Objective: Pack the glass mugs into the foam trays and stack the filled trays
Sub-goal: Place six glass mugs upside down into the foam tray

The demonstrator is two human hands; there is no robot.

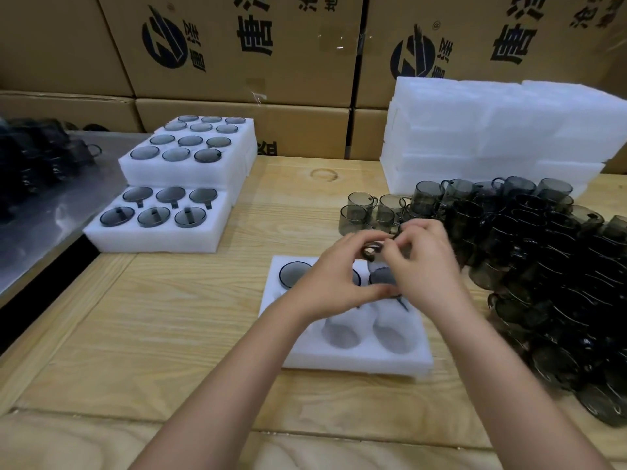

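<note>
A white foam tray (353,361) lies on the wooden table in front of me. Smoky glass mugs sit in its far row, one at the left (293,273); two near holes show bare. My left hand (334,276) and my right hand (424,262) meet above the tray's far row. Together they hold a smoky glass mug (371,250) by its handle and rim; most of it is hidden by my fingers. A big pile of loose mugs (543,266) lies to the right.
Filled foam trays (163,239) stand stacked at the left, the higher stack (183,171) behind. Bare foam trays (502,137) are piled at the back right. Cardboard boxes (244,45) wall the rear. A metal surface (37,205) adjoins the table's left edge.
</note>
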